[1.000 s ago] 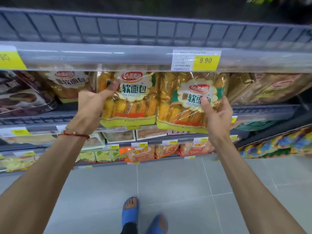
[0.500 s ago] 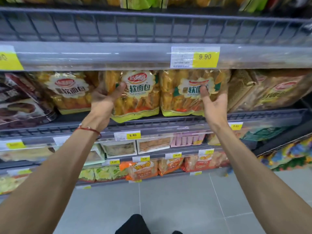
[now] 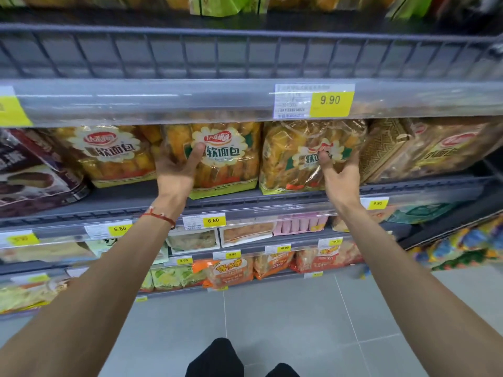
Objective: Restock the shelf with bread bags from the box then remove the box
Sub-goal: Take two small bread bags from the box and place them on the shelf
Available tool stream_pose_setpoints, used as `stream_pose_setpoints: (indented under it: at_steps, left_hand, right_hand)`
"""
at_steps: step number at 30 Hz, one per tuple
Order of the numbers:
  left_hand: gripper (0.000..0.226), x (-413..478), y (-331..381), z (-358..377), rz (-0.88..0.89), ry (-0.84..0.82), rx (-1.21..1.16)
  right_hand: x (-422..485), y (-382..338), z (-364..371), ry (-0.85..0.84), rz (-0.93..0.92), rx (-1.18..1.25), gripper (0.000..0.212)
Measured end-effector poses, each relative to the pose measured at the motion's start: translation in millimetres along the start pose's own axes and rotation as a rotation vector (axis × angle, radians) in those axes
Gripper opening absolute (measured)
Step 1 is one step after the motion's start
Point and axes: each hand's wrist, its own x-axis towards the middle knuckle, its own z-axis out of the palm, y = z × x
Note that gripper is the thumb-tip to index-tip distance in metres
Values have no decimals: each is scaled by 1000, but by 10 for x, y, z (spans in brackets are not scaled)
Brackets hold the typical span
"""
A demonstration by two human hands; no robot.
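Two clear bread bags with yellow rolls stand upright on the grey shelf [image 3: 128,202] under the 9.90 price tag. My left hand [image 3: 177,170] grips the left edge of the middle bread bag [image 3: 226,159], thumb over its white label. My right hand [image 3: 337,172] holds the front of the right bread bag [image 3: 296,159], fingers curled on its crinkled label. Both bags rest with their bottoms on the shelf board. A third bag of the same bread [image 3: 109,153] stands further left. The box is not in view.
Dark cake packets [image 3: 30,170] fill the shelf's left end, gold-patterned bread bags [image 3: 424,148] the right end. A wire-fronted shelf [image 3: 245,53] hangs just above. Lower shelves hold trays and orange bags [image 3: 231,272]. Grey floor tiles [image 3: 285,322] and my feet lie below.
Both hands have pushed the two bread bags up and back onto the shelf; the bags now sit deeper under the price rail, and my right hand has shifted onto the right bag's front.
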Motion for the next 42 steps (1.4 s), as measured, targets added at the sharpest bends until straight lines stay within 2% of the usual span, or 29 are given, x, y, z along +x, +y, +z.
stream_pose_setpoints:
  at_steps: [4, 6, 7, 9, 12, 14, 16, 17, 21, 25, 34, 42]
  left_hand:
    - [58, -148, 127, -29, -163, 0, -103]
    - [48, -317, 251, -9, -199, 82, 104]
    - [40, -399, 303, -9, -195, 110, 186]
    - [33, -583, 436, -21, -243, 116, 216]
    - [46, -833, 543, -83, -348, 49, 185]
    - [51, -1011, 618, -131, -417, -13, 144]
    - [46, -1194, 694, -189, -464, -80, 106]
    - [43, -1272, 719, -234, -471, -117, 111]
    - [30, -1580, 783, -453, -460, -294, 150]
    - [25, -1820, 734, -708, -445, -497, 207]
    - [17, -2357, 541, -1577, -441, -943, 376]
    - [14, -3416, 342, -2188, -463, -1265, 504]
  right_hand:
    - [-174, -119, -93, -26, 125, 11, 74]
    - [-338, -166, -110, 29, 166, -19, 72]
    - [-427, -170, -115, 49, 178, -28, 78]
    - [-615, -198, -134, 37, 231, -20, 85]
    - [-984, -374, -154, 16, 313, 29, 63]
    - [-1212, -429, -170, 19, 357, 64, 44]
    - [-1452, -492, -192, 18, 366, 93, 20]
    - [-1576, -547, -195, 30, 365, 103, 18]
    - [-2179, -713, -168, 82, 322, 181, 25]
    - [-2896, -775, -37, 154, 336, 199, 22]
    - [-4615, -883, 388, 465, 621, 296, 18]
    - [-6434, -832, 461, 659, 781, 336, 24]
